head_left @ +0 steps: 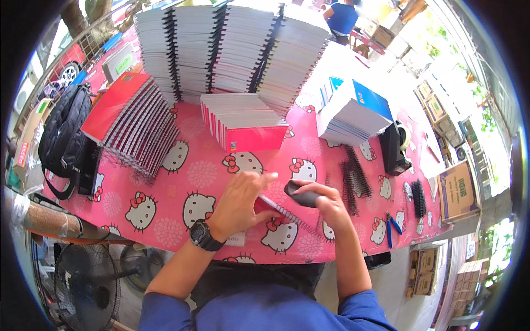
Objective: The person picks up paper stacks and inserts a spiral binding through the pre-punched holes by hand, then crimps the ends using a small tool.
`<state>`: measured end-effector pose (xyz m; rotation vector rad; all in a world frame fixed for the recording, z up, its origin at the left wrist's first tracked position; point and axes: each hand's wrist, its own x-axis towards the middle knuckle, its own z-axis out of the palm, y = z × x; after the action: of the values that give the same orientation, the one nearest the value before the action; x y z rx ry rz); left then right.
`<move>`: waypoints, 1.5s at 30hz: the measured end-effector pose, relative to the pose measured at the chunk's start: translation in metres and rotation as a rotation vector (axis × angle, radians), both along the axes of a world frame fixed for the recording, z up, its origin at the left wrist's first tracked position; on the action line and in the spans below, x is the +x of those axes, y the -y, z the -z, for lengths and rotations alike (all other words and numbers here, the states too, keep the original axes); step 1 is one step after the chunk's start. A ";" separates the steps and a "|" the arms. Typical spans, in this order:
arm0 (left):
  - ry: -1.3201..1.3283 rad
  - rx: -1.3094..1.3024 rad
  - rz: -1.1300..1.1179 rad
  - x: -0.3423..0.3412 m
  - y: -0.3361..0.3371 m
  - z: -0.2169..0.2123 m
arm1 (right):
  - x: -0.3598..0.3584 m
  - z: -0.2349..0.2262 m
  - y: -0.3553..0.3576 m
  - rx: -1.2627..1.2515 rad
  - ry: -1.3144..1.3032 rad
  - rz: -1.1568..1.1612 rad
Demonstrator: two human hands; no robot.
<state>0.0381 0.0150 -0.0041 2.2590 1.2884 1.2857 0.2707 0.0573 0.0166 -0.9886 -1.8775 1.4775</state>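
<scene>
A black fabric backpack (67, 129) sits at the left of the frame, a round black wire-caged fan (88, 284) at lower left, a brown cardboard box (457, 190) at right, a blue-topped person (343, 17) at upper right

The pink-covered table (176, 187) is pretty much blasted with daylight at its far right, with grey floor (397, 295) seen below its near edge, a black fan (85, 281) parked near-left of it, cardboard boxes (458, 190) kept off its right, and wire fencing (105, 23) strung past its far left.
</scene>
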 end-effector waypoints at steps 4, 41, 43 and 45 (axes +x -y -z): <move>0.547 -0.121 -0.023 0.003 -0.002 0.008 | -0.004 -0.005 0.001 -0.118 -0.200 -0.098; 0.703 -0.474 0.138 -0.001 0.007 0.011 | -0.071 -0.043 0.020 0.563 0.218 0.053; 0.825 -0.503 0.181 -0.007 0.013 0.005 | -0.076 -0.042 0.019 0.666 0.126 0.043; 0.951 -0.531 0.216 -0.012 0.018 0.003 | -0.082 -0.042 0.023 0.671 0.104 0.027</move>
<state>0.0256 -0.0026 -0.0066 1.1251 0.8367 1.4242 0.1884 0.0344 0.0586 -0.7598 -2.1955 0.6884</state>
